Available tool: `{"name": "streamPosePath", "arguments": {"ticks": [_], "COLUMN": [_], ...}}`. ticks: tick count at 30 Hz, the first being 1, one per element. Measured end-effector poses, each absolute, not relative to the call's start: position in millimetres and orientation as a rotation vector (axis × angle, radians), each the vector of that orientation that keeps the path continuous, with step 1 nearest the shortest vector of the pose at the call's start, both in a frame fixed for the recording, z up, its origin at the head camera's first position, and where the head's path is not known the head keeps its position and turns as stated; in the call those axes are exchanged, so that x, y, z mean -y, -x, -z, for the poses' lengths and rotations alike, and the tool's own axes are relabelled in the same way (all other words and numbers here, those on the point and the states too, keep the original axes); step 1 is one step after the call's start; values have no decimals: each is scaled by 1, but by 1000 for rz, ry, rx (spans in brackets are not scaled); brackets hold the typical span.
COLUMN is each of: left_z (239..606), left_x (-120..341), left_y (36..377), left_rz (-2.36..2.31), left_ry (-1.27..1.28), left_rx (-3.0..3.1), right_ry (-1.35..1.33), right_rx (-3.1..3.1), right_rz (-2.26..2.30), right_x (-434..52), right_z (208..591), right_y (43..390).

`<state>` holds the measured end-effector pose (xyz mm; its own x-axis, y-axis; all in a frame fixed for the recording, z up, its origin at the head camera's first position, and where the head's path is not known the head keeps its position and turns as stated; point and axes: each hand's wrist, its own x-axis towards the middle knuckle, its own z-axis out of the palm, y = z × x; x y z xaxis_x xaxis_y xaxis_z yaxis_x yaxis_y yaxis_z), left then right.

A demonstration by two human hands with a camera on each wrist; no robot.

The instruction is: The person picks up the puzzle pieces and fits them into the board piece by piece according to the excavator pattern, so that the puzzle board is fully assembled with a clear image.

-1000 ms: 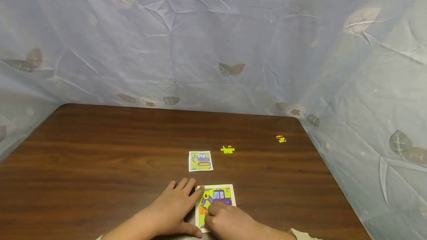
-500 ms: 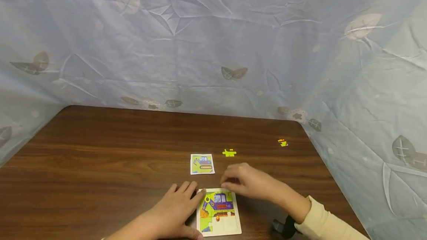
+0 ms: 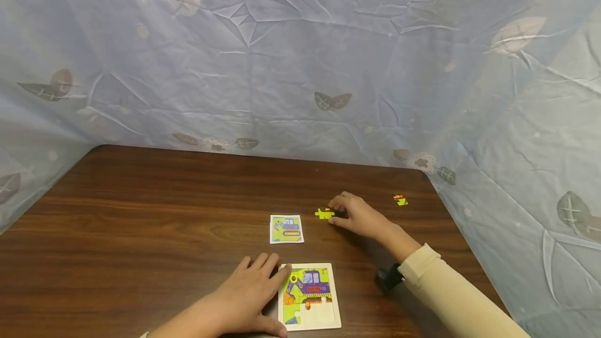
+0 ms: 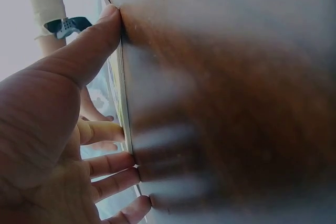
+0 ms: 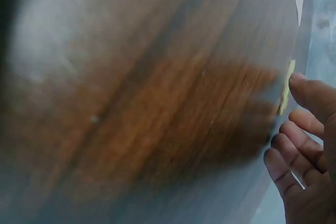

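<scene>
A square puzzle tray (image 3: 319, 322) lies near the front of the table, with an excavator picture partly filled in and bare board at its lower right. My left hand (image 3: 246, 293) rests along the tray's left side, fingers spread, index finger on the upper left corner and thumb by the lower left one. Further back, my right hand (image 3: 359, 216) is at the right end of a yellow-green puzzle piece (image 3: 323, 214), thumb and fingers apart around that end. In the right wrist view the thumb tip is right beside the thin puzzle piece (image 5: 286, 87).
A small picture card (image 3: 286, 229) of the excavator lies behind the tray. Another puzzle piece (image 3: 400, 200) sits at the far right of the brown table (image 3: 164, 213). Leaf-patterned cloth (image 3: 281, 67) hangs around the table's back and sides.
My right hand has left the tray and moved back and right to the yellow-green puzzle piece, uncovering the picture. My left hand has stayed at the tray's left side.
</scene>
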<state>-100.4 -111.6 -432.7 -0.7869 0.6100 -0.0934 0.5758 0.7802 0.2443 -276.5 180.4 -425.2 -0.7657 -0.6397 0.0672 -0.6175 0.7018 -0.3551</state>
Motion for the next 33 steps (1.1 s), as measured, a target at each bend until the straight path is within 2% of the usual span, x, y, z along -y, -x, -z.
{"name": "streamPosePath", "arguments": {"ticks": [22,33], "left_z": [431,429], "left_x": [109,111], "left_y": [101,101], "left_rz": [-305,-311], "left_ry": [-950,-947], "left_rx": [-2793,-2798], "right_ry": [1099,1133], "right_rx": [-2800,-2839], "right_rz": [536,597], "right_x": [-183,-182], "right_z": [427,403], "right_y": [291,286]}}
